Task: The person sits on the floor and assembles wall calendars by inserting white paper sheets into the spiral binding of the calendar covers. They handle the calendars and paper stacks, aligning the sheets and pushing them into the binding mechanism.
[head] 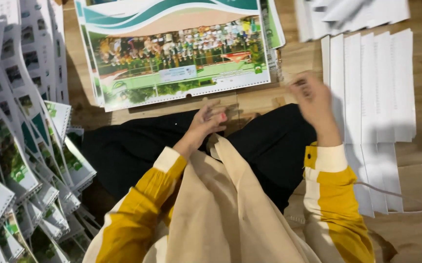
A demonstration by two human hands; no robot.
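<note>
I sit on the floor in black trousers and yellow-and-cream sleeves. My left hand (210,121) rests on my lap just below the near edge of a stack of printed calendar sheets (177,53) showing a colourful group photo and green waves. Its fingers are loosely curled with nothing in them. My right hand (312,97) is raised and blurred between that stack and fanned white paper strips (374,87) to the right. Whether its fingers pinch anything is unclear.
Many fanned calendar sheets (21,146) pile up along the left side. More white strips (352,14) lie at the top right. A thin white cord (396,195) crosses the brown cardboard floor (420,160) at the lower right.
</note>
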